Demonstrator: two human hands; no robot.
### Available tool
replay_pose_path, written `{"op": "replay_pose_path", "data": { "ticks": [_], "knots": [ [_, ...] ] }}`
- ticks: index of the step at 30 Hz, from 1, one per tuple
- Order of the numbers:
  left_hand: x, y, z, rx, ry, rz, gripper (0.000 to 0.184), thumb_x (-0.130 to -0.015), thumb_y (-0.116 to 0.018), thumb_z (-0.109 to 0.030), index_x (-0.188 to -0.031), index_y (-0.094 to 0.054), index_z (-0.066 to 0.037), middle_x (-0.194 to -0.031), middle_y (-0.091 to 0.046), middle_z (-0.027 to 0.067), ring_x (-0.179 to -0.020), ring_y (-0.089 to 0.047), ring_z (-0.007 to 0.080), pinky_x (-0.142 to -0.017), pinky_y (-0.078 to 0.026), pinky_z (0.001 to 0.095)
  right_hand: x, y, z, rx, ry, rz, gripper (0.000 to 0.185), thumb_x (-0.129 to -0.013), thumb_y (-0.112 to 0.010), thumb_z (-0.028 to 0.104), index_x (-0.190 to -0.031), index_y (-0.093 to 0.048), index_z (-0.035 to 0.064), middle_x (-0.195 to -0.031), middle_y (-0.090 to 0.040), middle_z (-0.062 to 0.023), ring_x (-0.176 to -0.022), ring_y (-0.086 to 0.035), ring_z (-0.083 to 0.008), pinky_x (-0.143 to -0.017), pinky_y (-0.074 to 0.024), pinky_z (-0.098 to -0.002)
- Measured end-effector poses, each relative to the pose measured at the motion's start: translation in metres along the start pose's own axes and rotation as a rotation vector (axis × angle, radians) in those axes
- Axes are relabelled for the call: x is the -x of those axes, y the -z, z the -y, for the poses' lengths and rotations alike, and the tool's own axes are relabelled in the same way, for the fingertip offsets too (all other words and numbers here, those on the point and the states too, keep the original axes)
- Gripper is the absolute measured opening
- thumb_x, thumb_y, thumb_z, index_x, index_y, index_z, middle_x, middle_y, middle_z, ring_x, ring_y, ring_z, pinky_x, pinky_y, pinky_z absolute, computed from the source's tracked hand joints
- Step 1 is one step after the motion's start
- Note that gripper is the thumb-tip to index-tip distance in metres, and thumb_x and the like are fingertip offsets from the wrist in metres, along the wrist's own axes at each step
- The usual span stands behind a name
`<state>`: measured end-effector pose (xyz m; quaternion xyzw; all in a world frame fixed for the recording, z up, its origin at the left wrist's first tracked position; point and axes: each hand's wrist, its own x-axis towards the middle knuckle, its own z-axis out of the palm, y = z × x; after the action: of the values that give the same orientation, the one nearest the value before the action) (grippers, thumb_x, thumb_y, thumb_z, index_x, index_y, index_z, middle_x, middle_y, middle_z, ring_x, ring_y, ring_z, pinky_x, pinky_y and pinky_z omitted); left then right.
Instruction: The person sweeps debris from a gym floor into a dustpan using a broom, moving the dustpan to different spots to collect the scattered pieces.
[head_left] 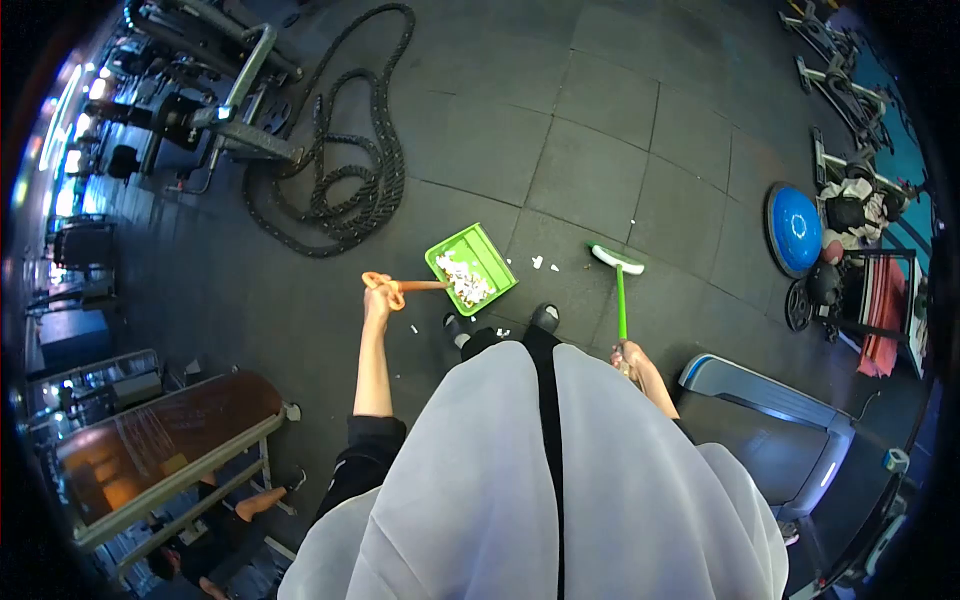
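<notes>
My left hand (379, 297) is closed around the orange handle (420, 286) of a green dustpan (492, 262). White scraps (465, 280) lie in a heap inside the pan, which is on or just over the dark floor. In my right hand (631, 358) is the green stick of a broom (622, 305). The broom's white and green head (615, 260) is at the floor, right of the dustpan and apart from it. Between pan and broom lie a few loose white scraps (538, 263). More bits are scattered near my feet (546, 318).
A black battle rope (385, 150) lies coiled at the upper left beside a weight machine (245, 90). A brown padded bench (170, 440) and part of another person (262, 503) are lower left. On the right are a blue balance dome (797, 228) and a treadmill (760, 435).
</notes>
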<state>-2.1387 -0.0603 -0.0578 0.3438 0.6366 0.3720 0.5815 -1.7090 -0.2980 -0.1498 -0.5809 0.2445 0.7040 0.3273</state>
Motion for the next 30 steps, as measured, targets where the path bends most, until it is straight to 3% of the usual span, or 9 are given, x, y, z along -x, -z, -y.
{"op": "replay_pose_path", "data": {
  "ticks": [3, 4, 5, 11, 13, 19, 25, 27, 30],
  "knots": [
    [-0.013, -0.007, 0.010, -0.085, 0.028, 0.005, 0.026, -0.057, -0.036, -0.004, -0.082, -0.044, -0.002, -0.058, -0.048, 0.0091, -0.050, -0.049, 0.0163, -0.046, -0.038, 0.0247, -0.006, 0.003, -0.003, -0.140, -0.215, 0.167, 0.030, -0.082, -0.028, 0.031, -0.067, -0.036, 0.0068, -0.043, -0.029, 0.0032, -0.033, -0.027, -0.0059, -0.029, -0.0257, -0.0168],
    [-0.017, -0.007, 0.014, -0.111, 0.020, -0.010, 0.026, -0.057, -0.037, -0.004, -0.081, -0.044, -0.001, -0.058, -0.048, 0.0086, -0.050, -0.049, 0.0160, -0.046, -0.038, 0.0249, -0.004, 0.000, -0.013, 0.192, -0.031, 0.089, 0.033, -0.082, -0.031, 0.032, -0.063, -0.037, 0.0066, -0.042, -0.029, 0.0033, -0.030, -0.026, -0.0047, -0.026, -0.0246, -0.0145],
    [-0.022, -0.006, 0.027, -0.129, -0.004, -0.017, 0.025, -0.057, -0.037, -0.005, -0.080, -0.045, -0.001, -0.058, -0.048, 0.0082, -0.051, -0.049, 0.0156, -0.046, -0.038, 0.0250, -0.010, 0.002, -0.022, 0.202, -0.013, 0.088, 0.033, -0.082, -0.031, 0.032, -0.063, -0.037, 0.0066, -0.042, -0.029, 0.0033, -0.030, -0.026, -0.0047, -0.026, -0.0246, -0.0145],
    [-0.043, 0.006, 0.022, -0.201, -0.012, -0.001, 0.025, -0.056, -0.039, -0.006, -0.080, -0.046, -0.001, -0.059, -0.049, 0.0077, -0.052, -0.048, 0.0148, -0.049, -0.037, 0.0242, 0.004, 0.006, -0.015, 0.228, -0.056, 0.112, 0.031, -0.081, -0.035, 0.032, -0.065, -0.038, 0.0046, -0.043, -0.031, 0.0035, -0.028, -0.026, -0.0031, -0.025, -0.0221, -0.0139],
    [-0.041, 0.013, 0.016, -0.212, 0.020, 0.028, 0.026, -0.055, -0.040, -0.008, -0.079, -0.046, 0.000, -0.062, -0.049, 0.0074, -0.057, -0.048, 0.0144, -0.052, -0.037, 0.0239, 0.040, 0.005, -0.002, 0.078, -0.159, 0.238, 0.029, -0.080, -0.037, 0.031, -0.069, -0.038, 0.0045, -0.044, -0.031, 0.0040, -0.029, -0.026, -0.0027, -0.025, -0.0218, -0.0141],
    [-0.039, 0.028, 0.006, -0.196, 0.018, 0.019, 0.029, -0.054, -0.038, -0.005, -0.081, -0.044, 0.000, -0.068, -0.049, 0.0084, -0.058, -0.048, 0.0153, -0.052, -0.038, 0.0242, 0.068, 0.033, 0.012, -0.019, -0.225, 0.243, 0.026, -0.079, -0.038, 0.032, -0.074, -0.037, 0.0059, -0.045, -0.031, 0.0039, -0.031, -0.028, -0.0026, -0.026, -0.0231, -0.0146],
    [-0.040, 0.014, 0.006, -0.341, -0.006, 0.072, 0.026, -0.056, -0.041, -0.007, -0.080, -0.046, 0.002, -0.064, -0.051, 0.0115, -0.054, -0.052, 0.0198, -0.050, -0.040, 0.0286, 0.066, -0.002, 0.005, -0.089, -0.131, 0.142, 0.022, -0.080, -0.033, 0.026, -0.069, -0.036, 0.0073, -0.045, -0.030, 0.0038, -0.032, -0.028, -0.0038, -0.027, -0.0247, -0.0157],
    [-0.059, 0.005, 0.034, -0.345, -0.101, -0.062, 0.023, -0.057, -0.042, -0.009, -0.077, -0.048, 0.002, -0.061, -0.052, 0.0126, -0.057, -0.053, 0.0210, -0.052, -0.041, 0.0290, 0.031, -0.017, -0.006, 0.136, 0.067, -0.006, 0.024, -0.080, -0.032, 0.025, -0.067, -0.036, 0.0056, -0.044, -0.031, 0.0025, -0.031, -0.028, -0.0061, -0.027, -0.0251, -0.0163],
    [-0.085, 0.004, 0.042, -0.409, -0.101, -0.036, 0.022, -0.057, -0.044, -0.011, -0.074, -0.049, 0.002, -0.062, -0.053, 0.0140, -0.060, -0.054, 0.0238, -0.054, -0.041, 0.0311, -0.039, -0.024, -0.015, 0.211, 0.139, -0.095, 0.026, -0.081, -0.030, 0.023, -0.064, -0.037, 0.0039, -0.043, -0.033, 0.0010, -0.030, -0.028, -0.0083, -0.026, -0.0248, -0.0177]
  ]
}}
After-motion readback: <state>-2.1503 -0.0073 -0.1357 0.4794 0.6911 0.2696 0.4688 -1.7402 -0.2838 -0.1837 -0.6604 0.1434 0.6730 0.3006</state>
